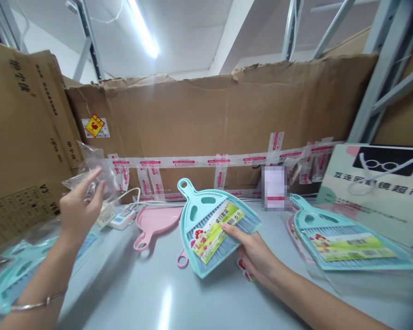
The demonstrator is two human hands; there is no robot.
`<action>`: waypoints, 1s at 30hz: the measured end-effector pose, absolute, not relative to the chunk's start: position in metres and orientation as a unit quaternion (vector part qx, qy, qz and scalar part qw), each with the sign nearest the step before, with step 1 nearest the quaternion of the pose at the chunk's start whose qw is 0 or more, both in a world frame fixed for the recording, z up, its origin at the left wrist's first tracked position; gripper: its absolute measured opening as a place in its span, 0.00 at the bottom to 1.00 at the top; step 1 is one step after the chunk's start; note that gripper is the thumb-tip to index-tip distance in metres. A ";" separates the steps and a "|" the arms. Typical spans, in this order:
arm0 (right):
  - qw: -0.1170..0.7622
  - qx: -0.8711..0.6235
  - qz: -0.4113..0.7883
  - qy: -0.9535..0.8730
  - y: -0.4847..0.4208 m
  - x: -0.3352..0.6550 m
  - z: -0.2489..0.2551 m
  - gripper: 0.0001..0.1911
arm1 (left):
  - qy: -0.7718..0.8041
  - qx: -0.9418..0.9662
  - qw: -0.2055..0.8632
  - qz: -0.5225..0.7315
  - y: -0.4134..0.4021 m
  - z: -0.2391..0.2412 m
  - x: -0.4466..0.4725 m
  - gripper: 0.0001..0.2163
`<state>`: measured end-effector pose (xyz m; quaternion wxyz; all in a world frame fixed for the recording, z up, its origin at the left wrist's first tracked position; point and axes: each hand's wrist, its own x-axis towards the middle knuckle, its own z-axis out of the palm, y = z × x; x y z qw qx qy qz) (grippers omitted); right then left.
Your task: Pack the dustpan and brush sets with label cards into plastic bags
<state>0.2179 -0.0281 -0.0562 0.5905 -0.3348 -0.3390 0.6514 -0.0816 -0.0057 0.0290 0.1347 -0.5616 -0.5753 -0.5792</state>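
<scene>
My right hand [253, 252] grips a turquoise dustpan [196, 206] by its wide edge. A brush with blue bristles sits inside it, under a green and yellow label [216, 231] with a cartoon mushroom. My thumb presses on the label side, and the other fingers are behind the pan. My left hand [80, 206] is raised at the left, index finger and thumb apart, next to a crumpled clear plastic bag [103, 167]. A pink dustpan [160, 220] lies on the table behind the held set. Below it a pink handle loop [182, 260] shows, partly hidden.
Another turquoise dustpan set [351, 238] lies at the right on clear plastic; a bagged one [24, 261] lies under my left forearm. A white power strip [122, 219], a large taped carton [192, 119] and a paper carrier bag [375, 192] stand along the back of the table [134, 293].
</scene>
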 end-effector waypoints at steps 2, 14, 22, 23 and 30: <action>0.609 -0.337 0.643 -0.320 -0.025 0.221 -0.054 0.28 | -0.470 -0.573 0.019 -0.671 -0.013 0.028 -0.065 0.15; 0.591 -0.404 0.624 -0.315 0.005 0.266 -0.042 0.17 | -0.340 -0.583 -0.460 -0.577 0.004 0.002 -0.075 0.41; 0.392 -0.475 0.639 -0.461 0.014 0.286 -0.050 0.17 | -0.371 -0.569 -0.511 -0.527 0.013 -0.019 -0.067 0.34; 0.380 -0.466 0.652 -0.462 0.013 0.285 -0.051 0.17 | -0.388 -0.567 -0.503 -0.525 0.014 -0.021 -0.065 0.33; 0.397 -0.403 0.699 -0.438 0.012 0.287 -0.050 0.16 | -0.450 -0.492 -0.507 -0.546 0.018 -0.026 -0.058 0.18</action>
